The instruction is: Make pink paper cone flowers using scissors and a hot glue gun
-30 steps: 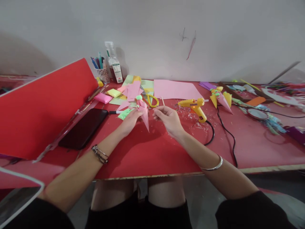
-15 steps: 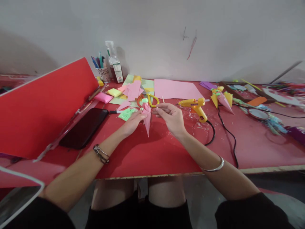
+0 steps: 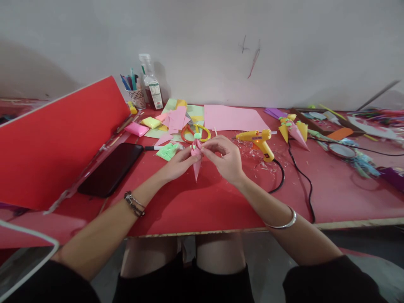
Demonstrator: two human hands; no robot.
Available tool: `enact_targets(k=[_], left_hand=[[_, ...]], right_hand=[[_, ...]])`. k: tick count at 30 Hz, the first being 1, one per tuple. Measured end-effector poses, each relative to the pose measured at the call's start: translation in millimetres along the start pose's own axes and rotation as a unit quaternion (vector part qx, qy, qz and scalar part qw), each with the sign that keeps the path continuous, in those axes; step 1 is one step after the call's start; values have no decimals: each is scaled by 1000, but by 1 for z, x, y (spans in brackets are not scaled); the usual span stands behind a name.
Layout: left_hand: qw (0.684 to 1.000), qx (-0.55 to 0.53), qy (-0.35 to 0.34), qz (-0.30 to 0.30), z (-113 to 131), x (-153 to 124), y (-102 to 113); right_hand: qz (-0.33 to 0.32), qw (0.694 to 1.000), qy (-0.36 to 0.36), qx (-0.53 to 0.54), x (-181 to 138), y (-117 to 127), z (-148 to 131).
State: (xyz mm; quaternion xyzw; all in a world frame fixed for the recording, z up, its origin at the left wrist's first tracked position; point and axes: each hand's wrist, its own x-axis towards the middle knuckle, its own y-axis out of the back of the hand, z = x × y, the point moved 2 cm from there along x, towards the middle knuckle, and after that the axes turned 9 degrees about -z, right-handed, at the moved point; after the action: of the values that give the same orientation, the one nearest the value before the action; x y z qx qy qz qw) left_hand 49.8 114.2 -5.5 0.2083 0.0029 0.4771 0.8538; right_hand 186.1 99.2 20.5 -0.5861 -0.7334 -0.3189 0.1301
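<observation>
Above the middle of the red table (image 3: 195, 202), both my hands meet at a small pink paper cone (image 3: 197, 165) topped with a green ball. My left hand (image 3: 178, 163) pinches the cone from the left. My right hand (image 3: 224, 156) has its fingers curled onto the cone's top from the right. The cone's tip points down toward the table.
A yellow glue gun (image 3: 259, 142) with a black cord lies right of my hands. Scissors (image 3: 197, 131), pink paper sheets (image 3: 232, 118) and green scraps (image 3: 168, 150) lie behind. A black phone (image 3: 110, 169) and a big red sheet (image 3: 57, 139) are at left; finished cones (image 3: 293, 130) at right.
My right hand has moved left and closed onto the top of the cone. The cone has shifted slightly right and turned more upright in my left hand.
</observation>
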Motion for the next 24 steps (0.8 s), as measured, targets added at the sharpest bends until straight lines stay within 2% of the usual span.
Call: enact_targets(k=[15, 19, 24], left_hand=[[1000, 16, -10, -18, 0, 0, -3], [999, 30, -2, -17, 2, -1, -3], [999, 40, 22, -13, 1, -1, -3]], right_hand=[[-1, 1000, -18, 23, 1, -2, 2], [-12, 998, -34, 57, 1, -3, 2], [9, 995, -51, 88, 1, -3, 3]])
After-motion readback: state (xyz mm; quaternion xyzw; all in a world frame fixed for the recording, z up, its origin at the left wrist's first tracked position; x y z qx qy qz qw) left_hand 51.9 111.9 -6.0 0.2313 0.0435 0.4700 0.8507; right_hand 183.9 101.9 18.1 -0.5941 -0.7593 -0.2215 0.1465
